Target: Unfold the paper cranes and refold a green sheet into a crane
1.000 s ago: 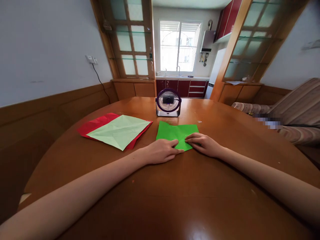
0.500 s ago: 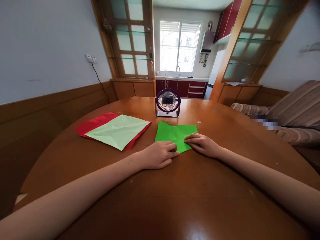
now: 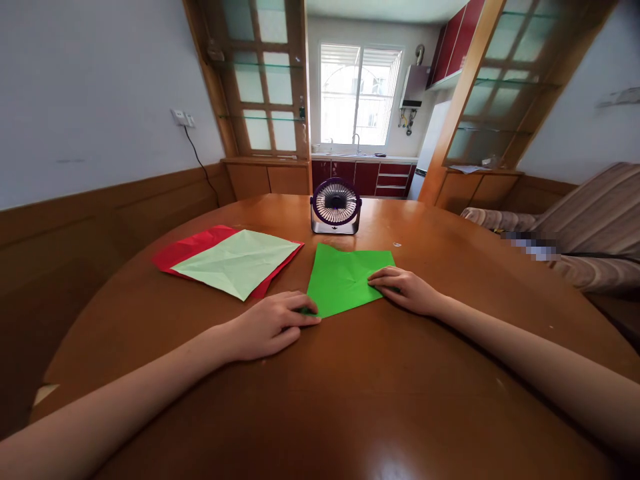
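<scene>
We see an overexposed white-framed glass window [image 3: 360, 93] backlighting a dim room, glare on the glossy brown wooden counter [image 3: 350, 407], stretched edges.

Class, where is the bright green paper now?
In the head view, slightly right of centre, the bright green paper lies before the purple desk fan, the left hand at its near corner, the right hand on its right side.

Brown table [image 3: 350, 393], green paper [image 3: 345, 277], red paper [image 3: 187, 245] beneath a pale sheet [image 3: 240, 260], purple fan [image 3: 335, 202], perhaps a whitish scrap [image 3: 397, 245]
</scene>
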